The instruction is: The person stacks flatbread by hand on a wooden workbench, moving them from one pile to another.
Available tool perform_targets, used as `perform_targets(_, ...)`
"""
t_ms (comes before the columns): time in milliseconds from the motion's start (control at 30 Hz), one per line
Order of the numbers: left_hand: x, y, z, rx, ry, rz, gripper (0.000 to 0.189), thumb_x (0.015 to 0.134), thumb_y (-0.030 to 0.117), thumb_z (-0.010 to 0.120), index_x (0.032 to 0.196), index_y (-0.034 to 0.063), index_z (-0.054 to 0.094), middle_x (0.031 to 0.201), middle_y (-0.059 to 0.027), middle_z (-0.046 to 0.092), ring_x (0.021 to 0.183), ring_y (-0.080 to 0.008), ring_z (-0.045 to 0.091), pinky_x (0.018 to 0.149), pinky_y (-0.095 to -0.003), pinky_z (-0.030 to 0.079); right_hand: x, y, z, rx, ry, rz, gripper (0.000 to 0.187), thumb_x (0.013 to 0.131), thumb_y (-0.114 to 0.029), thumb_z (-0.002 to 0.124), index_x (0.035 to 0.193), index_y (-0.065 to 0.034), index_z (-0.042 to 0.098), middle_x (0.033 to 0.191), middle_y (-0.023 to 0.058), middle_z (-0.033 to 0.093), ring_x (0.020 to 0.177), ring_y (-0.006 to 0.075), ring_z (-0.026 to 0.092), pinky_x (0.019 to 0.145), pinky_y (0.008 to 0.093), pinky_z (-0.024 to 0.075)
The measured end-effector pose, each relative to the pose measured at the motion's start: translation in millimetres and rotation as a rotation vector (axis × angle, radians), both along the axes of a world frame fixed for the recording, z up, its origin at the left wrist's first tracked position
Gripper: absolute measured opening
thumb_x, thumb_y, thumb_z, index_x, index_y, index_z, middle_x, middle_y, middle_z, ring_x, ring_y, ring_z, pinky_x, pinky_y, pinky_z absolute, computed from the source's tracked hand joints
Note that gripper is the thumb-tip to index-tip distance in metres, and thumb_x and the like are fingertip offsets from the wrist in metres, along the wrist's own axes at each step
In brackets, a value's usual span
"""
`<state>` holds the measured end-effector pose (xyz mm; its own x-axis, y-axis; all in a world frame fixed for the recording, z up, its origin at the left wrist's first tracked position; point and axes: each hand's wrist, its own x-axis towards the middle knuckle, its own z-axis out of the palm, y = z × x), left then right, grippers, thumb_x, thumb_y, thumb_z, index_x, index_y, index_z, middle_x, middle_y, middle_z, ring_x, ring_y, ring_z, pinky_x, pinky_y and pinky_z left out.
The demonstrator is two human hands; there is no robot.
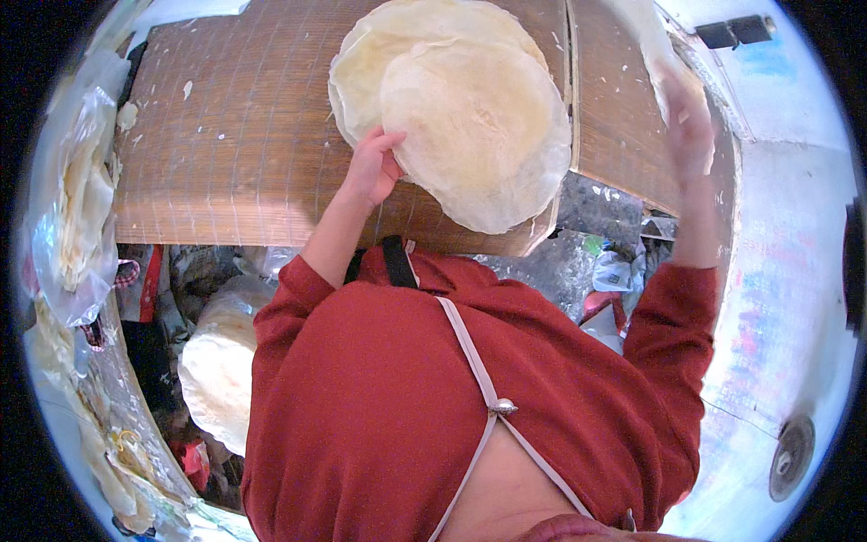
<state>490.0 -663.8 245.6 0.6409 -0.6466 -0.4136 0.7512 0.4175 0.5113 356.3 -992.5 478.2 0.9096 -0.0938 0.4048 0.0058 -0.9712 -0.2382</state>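
Note:
A thin, pale round flatbread-like sheet lies on top of wider, similar sheets near the front edge of a wooden table. My left hand pinches the top sheet's left edge, with the thumb over it and the fingers lower down. Far to the right, my right hand is blurred by motion beside more pale sheets along the table's right side. Whether its fingers grip one of them is unclear.
The brown wooden tabletop has a gap between its boards and scattered crumbs. Plastic bags of pale sheets stand at the left. A tall stack of round sheets is below, by my left side. A white wall bounds the right.

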Motion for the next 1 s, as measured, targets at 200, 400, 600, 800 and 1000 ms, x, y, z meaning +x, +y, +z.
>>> perform_targets(200, -6, -4, -18, -0.021, 0.034, 0.0, 0.032, 0.092, 0.011, 0.043, 0.121, -0.0008, 0.045, 0.119, -0.0126, 0.056, 0.107, -0.025, 0.056, 0.092, -0.0408, 0.046, -70, 48, -182, -0.091, 0.198, 0.194, 0.048, 0.069, 0.011, 0.052, 0.11, -0.0115, 0.061, 0.121, 0.0084, 0.057, 0.122, 0.0243, 0.045, 0.106, 0.0437, 0.0281)
perform_targets(400, -8, 1, -30, -0.044, 0.033, 0.03, 0.031, 0.094, 0.013, 0.04, 0.122, -0.0003, 0.045, 0.118, -0.0125, 0.056, 0.106, -0.0245, 0.056, 0.091, -0.0387, 0.047, -84, 49, -197, 0.162, 0.212, 0.176, 0.043, 0.073, 0.009, 0.051, 0.111, -0.0099, 0.06, 0.123, 0.0081, 0.056, 0.123, 0.0239, 0.045, 0.105, 0.0435, 0.0282)
perform_targets(600, -10, -4, -16, -0.126, 0.098, 0.089, 0.03, 0.094, 0.016, 0.042, 0.119, -0.0007, 0.047, 0.115, -0.0114, 0.057, 0.104, -0.0231, 0.057, 0.088, -0.0374, 0.048, -97, 64, -205, -0.011, 0.381, 0.284, 0.047, 0.071, 0.007, 0.052, 0.113, -0.0113, 0.058, 0.125, 0.0085, 0.054, 0.122, 0.0237, 0.045, 0.104, 0.0469, 0.0298)
perform_targets(800, -12, 0, -27, 0.084, -0.109, 0.006, 0.022, 0.092, 0.014, 0.05, 0.109, 0.0005, 0.053, 0.104, -0.0091, 0.062, 0.092, -0.0192, 0.062, 0.077, -0.0343, 0.054, -74, 109, -163, 0.144, 0.432, 0.172, 0.061, 0.067, -0.012, 0.065, 0.125, -0.0041, 0.048, 0.132, 0.0176, 0.044, 0.126, 0.0305, 0.039, 0.103, 0.0461, 0.0294)
perform_targets(1000, -19, -11, -11, 0.152, -0.143, 0.077, 0.022, 0.089, 0.018, 0.055, 0.103, 0.0014, 0.057, 0.097, -0.0066, 0.063, 0.081, -0.0145, 0.062, 0.065, -0.0288, 0.053, 11, 223, -177, -0.189, 0.249, 0.005, 0.052, 0.077, -0.017, 0.055, 0.122, 0.006, 0.043, 0.122, 0.0273, 0.048, 0.112, 0.0393, 0.049, 0.087, 0.0457, 0.0432)
